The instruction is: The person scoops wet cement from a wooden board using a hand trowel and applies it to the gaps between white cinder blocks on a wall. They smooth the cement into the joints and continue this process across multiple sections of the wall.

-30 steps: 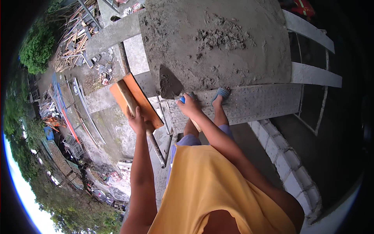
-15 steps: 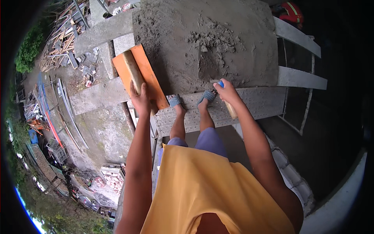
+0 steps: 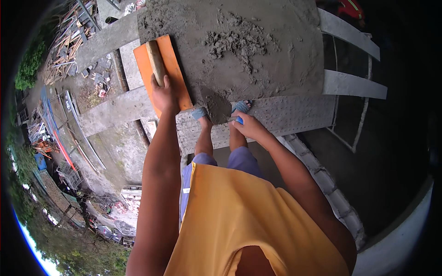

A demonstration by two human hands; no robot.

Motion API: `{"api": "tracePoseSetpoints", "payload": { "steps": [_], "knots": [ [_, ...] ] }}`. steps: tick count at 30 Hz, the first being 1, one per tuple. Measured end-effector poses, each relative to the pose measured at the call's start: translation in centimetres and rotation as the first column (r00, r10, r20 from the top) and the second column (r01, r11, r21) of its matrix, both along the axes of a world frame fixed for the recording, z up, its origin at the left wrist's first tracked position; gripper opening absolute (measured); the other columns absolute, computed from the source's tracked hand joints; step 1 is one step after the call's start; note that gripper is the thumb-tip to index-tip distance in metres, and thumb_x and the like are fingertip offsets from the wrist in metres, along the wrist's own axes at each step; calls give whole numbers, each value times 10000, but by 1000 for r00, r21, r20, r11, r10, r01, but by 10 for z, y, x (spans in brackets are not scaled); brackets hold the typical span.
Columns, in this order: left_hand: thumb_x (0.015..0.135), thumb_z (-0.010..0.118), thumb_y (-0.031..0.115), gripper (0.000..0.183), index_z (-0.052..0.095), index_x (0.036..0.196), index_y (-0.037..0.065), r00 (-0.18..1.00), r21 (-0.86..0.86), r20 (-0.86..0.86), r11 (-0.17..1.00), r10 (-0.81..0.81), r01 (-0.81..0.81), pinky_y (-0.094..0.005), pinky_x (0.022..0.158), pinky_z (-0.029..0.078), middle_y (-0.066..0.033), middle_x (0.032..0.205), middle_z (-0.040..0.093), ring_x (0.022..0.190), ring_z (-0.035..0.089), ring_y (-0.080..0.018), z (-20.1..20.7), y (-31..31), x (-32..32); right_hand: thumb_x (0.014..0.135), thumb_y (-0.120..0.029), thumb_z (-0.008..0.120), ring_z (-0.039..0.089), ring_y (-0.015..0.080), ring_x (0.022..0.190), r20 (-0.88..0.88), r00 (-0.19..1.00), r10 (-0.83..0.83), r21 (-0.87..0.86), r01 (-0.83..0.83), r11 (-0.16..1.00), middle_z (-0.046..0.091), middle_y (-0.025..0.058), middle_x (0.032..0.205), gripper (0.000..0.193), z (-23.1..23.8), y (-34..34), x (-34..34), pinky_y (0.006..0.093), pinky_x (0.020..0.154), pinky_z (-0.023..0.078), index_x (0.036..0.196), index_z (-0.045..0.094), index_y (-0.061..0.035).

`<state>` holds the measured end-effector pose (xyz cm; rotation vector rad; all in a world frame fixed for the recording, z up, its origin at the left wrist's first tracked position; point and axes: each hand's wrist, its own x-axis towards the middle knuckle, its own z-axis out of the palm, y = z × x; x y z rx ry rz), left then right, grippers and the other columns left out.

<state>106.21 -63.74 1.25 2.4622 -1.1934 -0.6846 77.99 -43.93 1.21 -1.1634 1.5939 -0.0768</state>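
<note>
My left hand (image 3: 165, 95) is wrapped round the pale wooden handle of an orange plastering float (image 3: 172, 69), whose flat board is held tilted over the edge of the mortar bed. My right hand (image 3: 251, 127) grips a pointed trowel (image 3: 215, 106) with blue at the neck of its handle; the rest of the handle is hidden by the hand. Grey mortar covers the trowel's blade, which hangs above my feet, close to the float's lower corner. Ahead, a loose heap of wet mortar (image 3: 241, 40) sits on the broad grey mortar-covered surface (image 3: 294, 69).
I stand in sandals on a perforated metal plank (image 3: 290, 117). Pale boards (image 3: 354, 85) stick out at both sides, with thin scaffold poles (image 3: 362, 112) at the right. Far below on the left lie scrap timber (image 3: 62, 55) and long pipes. A person in red (image 3: 352, 9) is at the far right.
The trowel has come away from beside the mortar heap, moving left and back toward me, its blade swung leftward. The float has shifted slightly forward and turned more upright in view.
</note>
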Motion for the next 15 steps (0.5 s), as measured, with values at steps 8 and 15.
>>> {"api": "tracePoseSetpoints", "payload": {
  "steps": [8, 15],
  "knots": [
    [936, 604, 528, 614, 530, 1460, 218, 998, 73, 63, 997, 29, -34, -505, 789, 550, -230, 1017, 738, 936, 707, -430, -3, 1, 0, 932, -369, 662, 643, 476, 896, -160, 957, 241, 101, -227, 969, 665, 263, 905, 387, 55, -61, -70, 518, 765, 505, 1102, 590, -29],
    [930, 581, 566, 609, 545, 1451, 254, 989, 65, 147, 998, 14, -24, -493, 798, 556, -197, 1053, 745, 945, 716, -400, -16, -2, 2, 930, -354, 684, 618, 338, 684, -163, 986, 45, 51, -37, 998, 611, 187, 750, 372, 44, -131, -172, 453, 662, 489, 991, 583, -1]
  ]
}}
